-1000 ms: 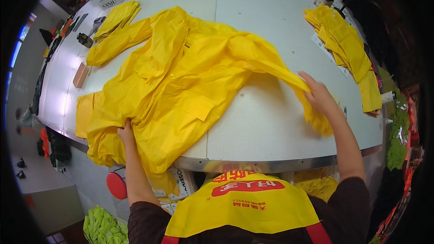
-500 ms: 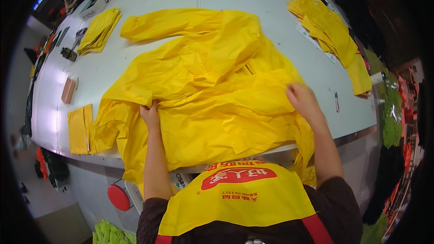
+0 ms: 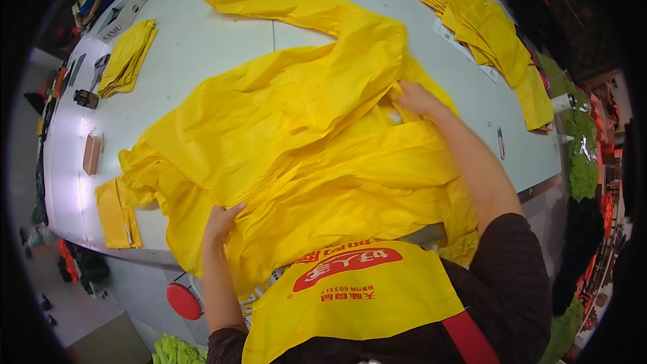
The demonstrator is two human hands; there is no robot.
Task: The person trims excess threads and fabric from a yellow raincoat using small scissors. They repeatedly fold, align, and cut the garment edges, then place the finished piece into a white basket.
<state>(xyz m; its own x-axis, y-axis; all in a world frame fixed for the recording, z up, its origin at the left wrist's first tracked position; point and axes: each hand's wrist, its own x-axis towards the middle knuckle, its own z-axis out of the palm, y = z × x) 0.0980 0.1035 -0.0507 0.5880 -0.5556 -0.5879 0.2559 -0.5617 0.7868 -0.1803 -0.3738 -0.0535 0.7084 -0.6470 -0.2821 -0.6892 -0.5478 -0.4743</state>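
At the far left edge of the white table (image 3: 202, 47) sit a small brown block (image 3: 91, 154) and a dark hand tool (image 3: 85, 98), well apart from your work, and beyond them a folded stack of yellow cloth (image 3: 128, 57) lies squared up out of the way. Nearer you, a small folded yellow piece (image 3: 118, 214) hangs at the table's front edge, just beside the big garment. Your left hand (image 3: 221, 221) rests on the lower left fold of the yellow raincoat (image 3: 303, 135), fingers bent down onto the fabric; it looks like pressing to pin the layers flat, though you cannot tell whether the fingertips pinch an edge. The raincoat itself is spread across the middle of the table, one sleeve stretched toward the far side and its hem spilling over the near edge against your yellow apron (image 3: 350, 296). Your right hand (image 3: 414, 98) reaches to the coat's centre, fingers closed on a fold of the upper layer, apparently lifting it. Far right, a pile of yellow garments (image 3: 492, 34) lies along the table edge.
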